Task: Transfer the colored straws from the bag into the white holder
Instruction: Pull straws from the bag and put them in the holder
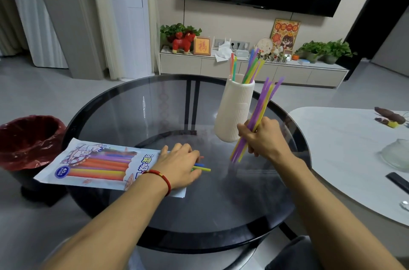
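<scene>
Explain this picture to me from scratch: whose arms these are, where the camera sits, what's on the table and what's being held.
No machine here: the arms belong to a person wearing a camera on the head, looking forward and down. There is only this one view. On the round glass table lies a printed straw bag, with the left hand resting on its open end, where a few straws poke out. The right hand has a closed grip on a bundle of purple and yellow straws, beside the white holder, which already has several straws standing in it. A red-lined bin stands to the left of the table.
</scene>
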`<state>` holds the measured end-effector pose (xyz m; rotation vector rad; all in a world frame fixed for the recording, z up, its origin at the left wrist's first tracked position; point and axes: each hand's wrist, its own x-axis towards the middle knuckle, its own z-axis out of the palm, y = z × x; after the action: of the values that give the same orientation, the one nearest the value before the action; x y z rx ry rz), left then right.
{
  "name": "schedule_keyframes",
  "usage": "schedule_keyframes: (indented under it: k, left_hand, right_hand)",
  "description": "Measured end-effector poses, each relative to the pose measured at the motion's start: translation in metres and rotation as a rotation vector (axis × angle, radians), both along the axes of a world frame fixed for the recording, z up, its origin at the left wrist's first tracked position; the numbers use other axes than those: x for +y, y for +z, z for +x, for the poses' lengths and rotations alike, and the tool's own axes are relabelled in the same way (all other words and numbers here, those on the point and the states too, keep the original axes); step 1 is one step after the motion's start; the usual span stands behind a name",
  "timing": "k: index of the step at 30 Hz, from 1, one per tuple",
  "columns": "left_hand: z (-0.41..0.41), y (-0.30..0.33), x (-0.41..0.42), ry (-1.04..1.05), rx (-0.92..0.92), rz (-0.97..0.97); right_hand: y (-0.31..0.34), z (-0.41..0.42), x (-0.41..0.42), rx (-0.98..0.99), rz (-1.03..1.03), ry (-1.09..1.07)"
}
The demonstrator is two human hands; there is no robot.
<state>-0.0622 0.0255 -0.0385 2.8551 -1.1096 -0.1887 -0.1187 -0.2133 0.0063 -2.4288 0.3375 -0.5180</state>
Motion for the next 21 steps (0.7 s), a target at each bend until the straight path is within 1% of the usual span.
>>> schedule_keyframes:
  k: [5,10,16,19,21]
  left_hand:
    - [0.000,-0.003,-0.002,-0.025,-0.003,-0.018]
    - [-0.005,0.000,-0.007,-0.042,-0.004,-0.071]
    - [-0.008,0.004,-0.010,-0.050,0.001,-0.090]
    - [-0.010,0.005,-0.010,-0.051,-0.024,-0.127]
    - [-0.011,0.006,-0.010,-0.054,-0.052,-0.210]
  right_hand:
    - [-0.010,0.004,-0.002,0.009,-0.040,-0.001]
    - [-0.016,0.007,-0.004,0.064,-0.032,0.031]
    - [-0.028,0.007,0.002,0.040,-0.074,0.077]
    - [-0.025,0.006,0.003,0.054,-0.052,0.073]
    - [-0.021,0.002,0.003,-0.023,0.018,0.043]
